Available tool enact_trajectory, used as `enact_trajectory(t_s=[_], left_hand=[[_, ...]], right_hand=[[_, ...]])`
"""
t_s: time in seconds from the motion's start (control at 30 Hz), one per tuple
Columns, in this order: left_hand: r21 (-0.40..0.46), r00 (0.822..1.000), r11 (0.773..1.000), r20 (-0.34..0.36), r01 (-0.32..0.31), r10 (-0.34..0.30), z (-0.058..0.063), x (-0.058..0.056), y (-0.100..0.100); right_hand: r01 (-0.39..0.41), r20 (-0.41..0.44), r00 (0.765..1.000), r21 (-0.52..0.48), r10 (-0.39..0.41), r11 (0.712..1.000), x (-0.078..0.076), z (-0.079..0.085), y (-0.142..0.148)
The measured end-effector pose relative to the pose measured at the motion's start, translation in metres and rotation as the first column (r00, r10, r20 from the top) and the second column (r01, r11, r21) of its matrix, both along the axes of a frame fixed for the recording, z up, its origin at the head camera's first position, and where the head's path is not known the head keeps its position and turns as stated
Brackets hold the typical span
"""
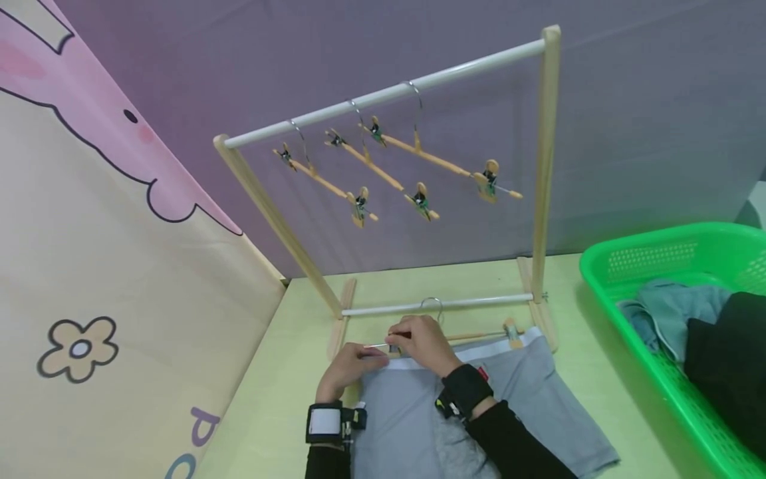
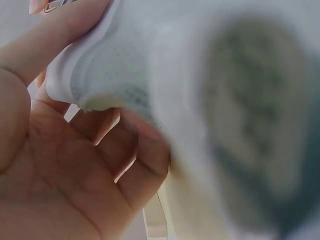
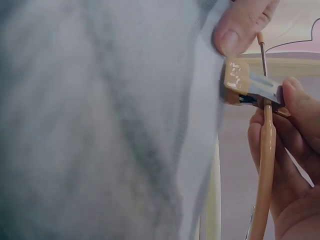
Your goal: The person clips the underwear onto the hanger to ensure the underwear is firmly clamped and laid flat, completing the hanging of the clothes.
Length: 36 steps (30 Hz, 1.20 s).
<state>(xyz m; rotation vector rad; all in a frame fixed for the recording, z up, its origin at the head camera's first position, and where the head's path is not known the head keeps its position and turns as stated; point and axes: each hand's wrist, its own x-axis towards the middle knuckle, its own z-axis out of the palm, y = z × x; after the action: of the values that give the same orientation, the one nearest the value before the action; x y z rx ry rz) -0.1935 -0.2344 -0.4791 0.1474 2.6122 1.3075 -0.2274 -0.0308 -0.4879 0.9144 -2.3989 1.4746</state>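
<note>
Grey shorts (image 1: pixel 397 416) with a white waistband lie spread on the table. My left hand (image 1: pixel 352 370) pinches the waistband at its left corner; in the left wrist view, the thumb lies over the white fabric (image 2: pixel 165 75) with the fingers curled beneath. My right hand (image 1: pixel 423 342) pinches the tail of the left clip (image 3: pixel 237 80) on a wooden clip hanger (image 3: pixel 266 165). The clip's front end meets the waistband edge, close by the left thumb. The hanger's right clip (image 1: pixel 512 334) sits over the waistband on the other side.
A wooden rack with a white top bar (image 1: pixel 467 70) stands behind the shorts. Three clip hangers hang from it, including one wooden hanger (image 1: pixel 437 159) on the right. At right, a green basket (image 1: pixel 622 332) holds dark and blue-grey clothes. A printed fabric wall (image 1: pixel 137 286) rises at left.
</note>
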Motion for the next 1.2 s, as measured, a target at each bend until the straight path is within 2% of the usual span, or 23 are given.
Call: enact_trajectory(t_s=[0.2, 0.43, 0.6, 0.8, 1.03, 1.07, 1.2], left_hand=[[0.036, 0.997, 0.996, -0.008, -0.082, 0.082, -0.002, 0.000, 0.002], [0.038, 0.995, 0.995, -0.043, -0.092, 0.094, -0.004, -0.005, 0.004], [0.031, 0.995, 0.996, -0.039, -0.087, 0.088, 0.000, -0.007, 0.006], [0.049, 0.999, 0.998, -0.022, -0.045, 0.047, 0.001, -0.006, 0.007], [0.046, 1.000, 0.999, -0.011, -0.022, 0.022, 0.001, -0.005, 0.007], [0.052, 1.000, 0.999, -0.007, -0.017, 0.018, 0.004, -0.004, 0.009], [0.061, 1.000, 0.998, 0.004, -0.009, 0.009, 0.004, -0.004, 0.009]], right_hand=[[-0.005, 0.030, 1.000, -0.017, 0.006, 1.000, 0.002, -0.001, -0.001], [-0.029, 0.062, 0.998, -0.031, 0.031, 0.999, 0.002, -0.001, 0.000], [-0.025, 0.082, 0.996, -0.030, 0.027, 0.999, -0.001, 0.000, 0.001], [-0.051, 0.129, 0.990, -0.009, 0.051, 0.999, -0.001, 0.001, 0.004], [-0.069, 0.249, 0.966, 0.010, 0.064, 0.998, 0.001, 0.002, 0.005], [-0.071, 0.266, 0.962, 0.005, 0.067, 0.997, 0.001, 0.003, 0.005], [-0.086, 0.308, 0.947, -0.025, 0.089, 0.996, -0.002, 0.005, 0.012]])
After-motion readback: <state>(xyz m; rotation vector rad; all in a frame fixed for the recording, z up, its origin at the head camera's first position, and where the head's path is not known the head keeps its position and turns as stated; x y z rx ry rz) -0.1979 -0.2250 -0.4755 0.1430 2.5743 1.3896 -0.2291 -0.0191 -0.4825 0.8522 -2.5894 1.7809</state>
